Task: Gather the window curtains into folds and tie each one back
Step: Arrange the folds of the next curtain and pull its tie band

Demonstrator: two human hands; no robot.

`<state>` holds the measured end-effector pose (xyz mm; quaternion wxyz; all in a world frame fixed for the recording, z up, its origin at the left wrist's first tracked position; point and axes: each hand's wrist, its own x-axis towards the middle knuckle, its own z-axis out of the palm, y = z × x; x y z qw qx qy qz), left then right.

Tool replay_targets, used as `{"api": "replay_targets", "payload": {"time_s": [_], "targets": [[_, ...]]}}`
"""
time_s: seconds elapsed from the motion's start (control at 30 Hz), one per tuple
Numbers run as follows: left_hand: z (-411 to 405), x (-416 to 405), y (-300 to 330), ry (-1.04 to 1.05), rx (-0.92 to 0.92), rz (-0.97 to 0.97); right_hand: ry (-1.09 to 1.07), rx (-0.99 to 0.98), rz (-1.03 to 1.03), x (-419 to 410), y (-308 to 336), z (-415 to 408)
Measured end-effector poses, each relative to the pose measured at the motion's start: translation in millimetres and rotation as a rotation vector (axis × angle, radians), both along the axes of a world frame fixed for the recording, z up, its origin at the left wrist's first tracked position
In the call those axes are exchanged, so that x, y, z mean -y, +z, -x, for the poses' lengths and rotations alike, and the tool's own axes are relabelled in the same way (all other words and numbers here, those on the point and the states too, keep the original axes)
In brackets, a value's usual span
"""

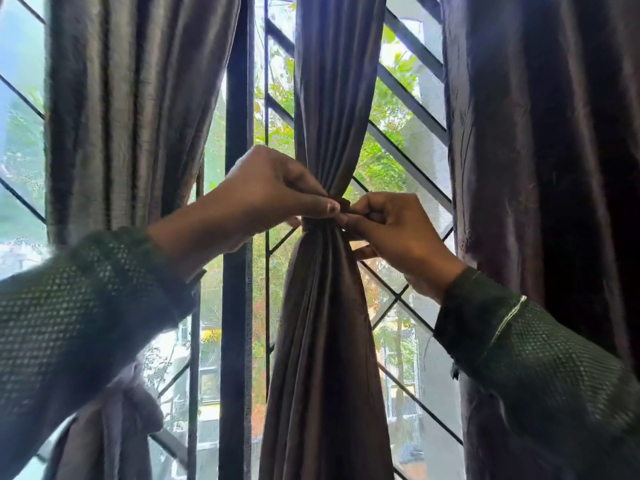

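The middle curtain, grey-purple, hangs in front of the window and is gathered into tight folds at a narrow waist. A dark tie wraps that waist. My left hand pinches the tie from the left with thumb and fingers. From the right, my right hand pinches the tie's other end, its lower fingers behind the cloth. The left curtain hangs beside it, bunched low behind my left sleeve. Ungathered, the right curtain hangs straight down.
A dark vertical window post stands between the left and middle curtains. Behind the curtains runs a window grille of diagonal bars with mesh. Trees and buildings show outside.
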<state>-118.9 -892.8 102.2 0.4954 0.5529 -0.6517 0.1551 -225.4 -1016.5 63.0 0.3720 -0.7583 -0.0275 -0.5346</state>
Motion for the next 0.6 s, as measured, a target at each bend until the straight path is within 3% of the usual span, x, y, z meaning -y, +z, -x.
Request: {"api": "replay_targets", "payload": {"time_s": [0.27,0.6], "targets": [[-19,-7,-8,0.02,-0.025,0.072,-0.035,-0.156,0.083,18,4,14],[-14,-9,-18,-0.072,-0.082,0.115,-0.252,-0.137,0.248,41,13,18]]}}
